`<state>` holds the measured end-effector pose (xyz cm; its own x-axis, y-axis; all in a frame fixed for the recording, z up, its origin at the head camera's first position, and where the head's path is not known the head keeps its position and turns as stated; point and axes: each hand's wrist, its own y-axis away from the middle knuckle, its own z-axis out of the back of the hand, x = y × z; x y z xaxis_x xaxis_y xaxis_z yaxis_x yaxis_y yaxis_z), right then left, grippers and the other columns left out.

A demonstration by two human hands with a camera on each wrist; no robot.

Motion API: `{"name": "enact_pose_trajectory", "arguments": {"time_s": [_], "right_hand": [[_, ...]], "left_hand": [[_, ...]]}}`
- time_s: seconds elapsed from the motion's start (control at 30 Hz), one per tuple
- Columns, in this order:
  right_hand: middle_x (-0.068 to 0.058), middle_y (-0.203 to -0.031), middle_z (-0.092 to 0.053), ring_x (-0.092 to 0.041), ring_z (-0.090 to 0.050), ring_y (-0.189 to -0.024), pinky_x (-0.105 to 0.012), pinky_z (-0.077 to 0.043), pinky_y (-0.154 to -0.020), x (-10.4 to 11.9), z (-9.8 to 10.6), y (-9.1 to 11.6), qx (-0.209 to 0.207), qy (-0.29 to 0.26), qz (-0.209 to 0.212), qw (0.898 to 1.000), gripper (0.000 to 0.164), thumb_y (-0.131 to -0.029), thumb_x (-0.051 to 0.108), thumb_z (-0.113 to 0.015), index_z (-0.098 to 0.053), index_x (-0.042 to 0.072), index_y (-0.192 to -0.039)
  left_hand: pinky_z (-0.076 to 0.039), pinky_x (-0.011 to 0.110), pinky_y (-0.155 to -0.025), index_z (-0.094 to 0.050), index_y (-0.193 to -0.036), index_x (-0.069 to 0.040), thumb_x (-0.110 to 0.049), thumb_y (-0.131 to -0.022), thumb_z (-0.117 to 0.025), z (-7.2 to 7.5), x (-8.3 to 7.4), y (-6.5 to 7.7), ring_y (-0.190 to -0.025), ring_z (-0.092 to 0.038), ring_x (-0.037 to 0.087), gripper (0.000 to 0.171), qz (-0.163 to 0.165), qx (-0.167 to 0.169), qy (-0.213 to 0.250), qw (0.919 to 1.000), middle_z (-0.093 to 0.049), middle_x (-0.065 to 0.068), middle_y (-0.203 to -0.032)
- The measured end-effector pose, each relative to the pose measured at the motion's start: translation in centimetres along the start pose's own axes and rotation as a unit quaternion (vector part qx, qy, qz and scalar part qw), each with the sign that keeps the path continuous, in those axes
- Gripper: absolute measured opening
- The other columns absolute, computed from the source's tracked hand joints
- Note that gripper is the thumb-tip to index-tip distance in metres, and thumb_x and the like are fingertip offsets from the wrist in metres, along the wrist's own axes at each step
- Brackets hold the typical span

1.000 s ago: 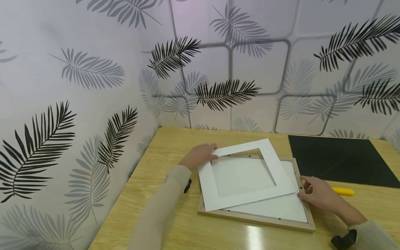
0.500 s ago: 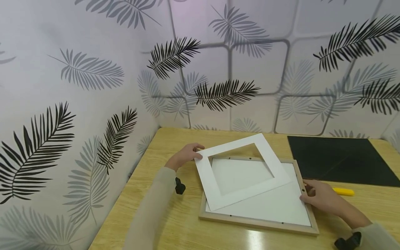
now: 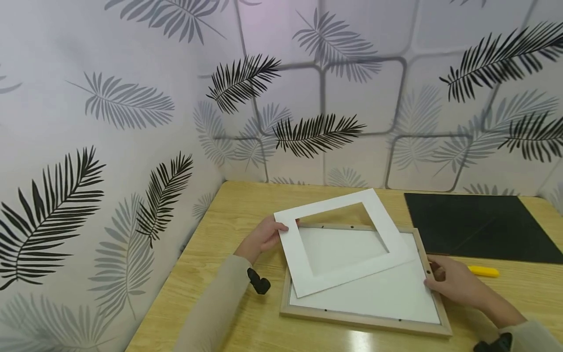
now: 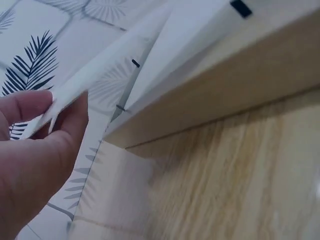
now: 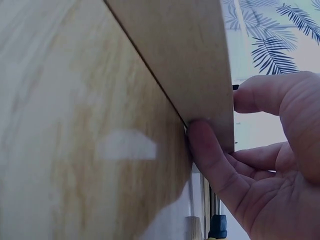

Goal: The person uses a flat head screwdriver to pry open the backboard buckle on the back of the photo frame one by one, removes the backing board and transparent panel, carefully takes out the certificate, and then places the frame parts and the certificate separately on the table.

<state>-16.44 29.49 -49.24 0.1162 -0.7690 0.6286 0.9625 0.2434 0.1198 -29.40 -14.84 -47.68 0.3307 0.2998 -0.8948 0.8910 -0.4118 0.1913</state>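
Observation:
My left hand (image 3: pixel 264 237) pinches the upper left corner of a white picture mat (image 3: pixel 297 259) between thumb and fingers. The mat sits askew over a wooden picture frame (image 3: pixel 365 320), its left side raised above the frame in the left wrist view. A white panel (image 3: pixel 387 296) fills the frame, and small dark tabs dot its inner edge. On the frame's right side, my right hand (image 3: pixel 459 283) grips the rail. In the right wrist view, one fingertip (image 5: pixel 202 137) presses the outer face of that rail while another digit reaches over its top.
A black sheet (image 3: pixel 484 227) lies at the back right of the wooden table (image 3: pixel 211 308). Beyond my right hand lies a yellow handle (image 3: pixel 484 271). Patterned walls (image 3: pixel 132 161) rise along the table's left and back.
My left hand has drawn the mat's left end leftward across the frame, then come slightly nearer. The frame and my right hand have shifted a little toward the near right.

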Motion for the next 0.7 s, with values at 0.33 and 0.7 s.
{"name": "enact_pose_trajectory", "arguments": {"time_s": [0.33,0.7], "right_hand": [[-0.016,-0.109,-0.060,-0.021,-0.059,-0.085,-0.033,-0.052,-0.069,-0.5,0.3,1.2,0.028,-0.008,-0.019,0.999,0.073,-0.081,0.025,-0.074,-0.041,-0.014,-0.133],[-0.014,-0.109,-0.061,-0.022,-0.059,-0.085,-0.037,-0.053,-0.071,-1.2,0.4,2.3,0.043,-0.021,-0.039,0.998,0.074,-0.081,0.028,-0.075,-0.041,-0.012,-0.134]], "left_hand": [[-0.046,0.041,-0.092,-0.028,-0.136,-0.001,0.008,-0.097,-0.040,0.1,-1.3,-1.8,-0.119,-0.050,0.041,0.042,-0.041,-0.079,-0.028,0.9957,-0.050,0.030,-0.127],[-0.046,0.035,-0.075,0.000,-0.148,-0.019,0.022,-0.078,-0.034,0.4,-2.2,-3.6,-0.114,-0.049,0.034,0.088,0.021,-0.113,-0.020,0.9932,-0.031,0.025,-0.143]]}}
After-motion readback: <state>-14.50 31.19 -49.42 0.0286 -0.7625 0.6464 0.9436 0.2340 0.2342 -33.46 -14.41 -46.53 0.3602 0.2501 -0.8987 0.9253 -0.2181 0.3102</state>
